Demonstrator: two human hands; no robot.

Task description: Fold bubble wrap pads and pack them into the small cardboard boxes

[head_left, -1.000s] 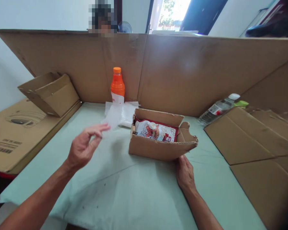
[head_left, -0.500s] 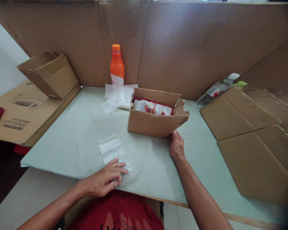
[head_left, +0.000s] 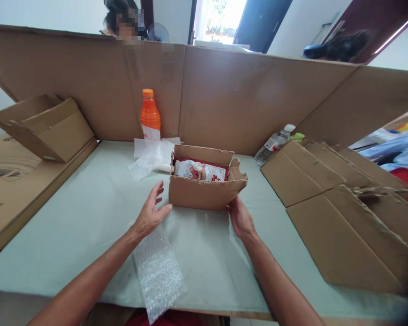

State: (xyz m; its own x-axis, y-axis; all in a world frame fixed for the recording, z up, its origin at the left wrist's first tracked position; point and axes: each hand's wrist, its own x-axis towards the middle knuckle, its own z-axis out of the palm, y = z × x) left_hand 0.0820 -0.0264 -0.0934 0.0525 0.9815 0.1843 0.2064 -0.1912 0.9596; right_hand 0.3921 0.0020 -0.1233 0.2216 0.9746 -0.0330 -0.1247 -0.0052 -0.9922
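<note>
A small open-topped cardboard box (head_left: 200, 195) stands in the middle of the table, holding a white and red printed packet (head_left: 202, 170). My right hand (head_left: 241, 218) grips its lower right corner, with the fingertips hidden beneath and behind it. Just off the box's left end, my left hand (head_left: 152, 212) is open, fingers apart and nothing in them. Below that hand a flat piece of bubble wrap (head_left: 159, 274) lies near the table's front edge. More clear plastic wrap (head_left: 149, 156) lies behind the box to the left.
An orange bottle (head_left: 150, 115) stands against the tall cardboard screen (head_left: 241, 99). Large cardboard boxes (head_left: 347, 240) flank the right side, with a clear bottle (head_left: 274, 145) leaning behind them. Another open carton (head_left: 59, 131) rests at the left. People's heads show beyond the screen.
My left hand has lifted off the bubble wrap and reached forward to the box's left end. My right hand stays at the box's right corner. The view has tilted up.
</note>
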